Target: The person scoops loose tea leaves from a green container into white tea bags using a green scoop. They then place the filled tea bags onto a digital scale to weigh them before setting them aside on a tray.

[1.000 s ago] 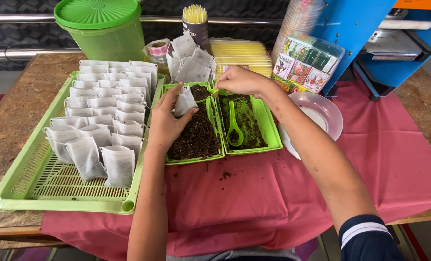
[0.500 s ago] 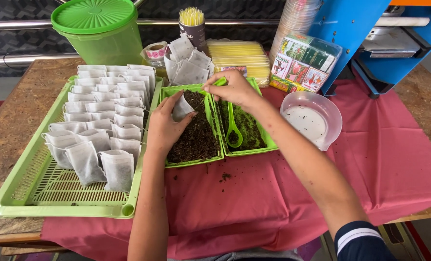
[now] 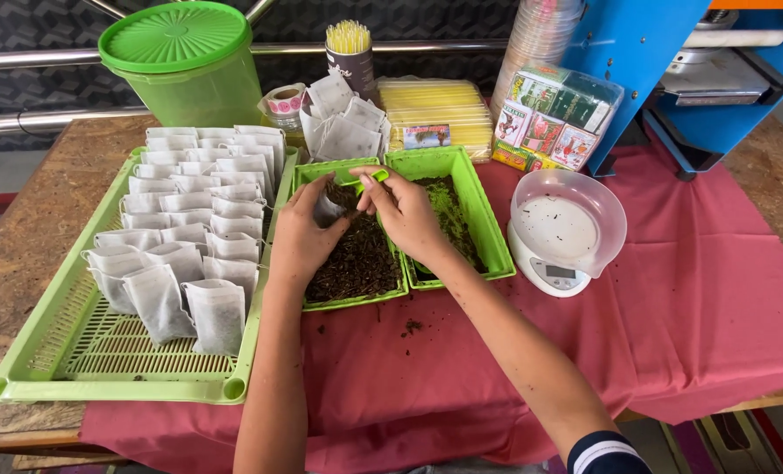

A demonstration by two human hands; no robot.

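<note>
While L hand holds sachet, tray holds dark leaves.

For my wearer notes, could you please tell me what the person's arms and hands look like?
Both hands, left hand and right hand, are bare: no gloves, rings or watch visible. Both forearms are uncovered. Only the right arm shows a dark navy sleeve with a white stripe.

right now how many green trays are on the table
3. A big slotted tray on the left holding white bags, then two small trays side by side in the middle: one under both hands, one to its right.
</note>
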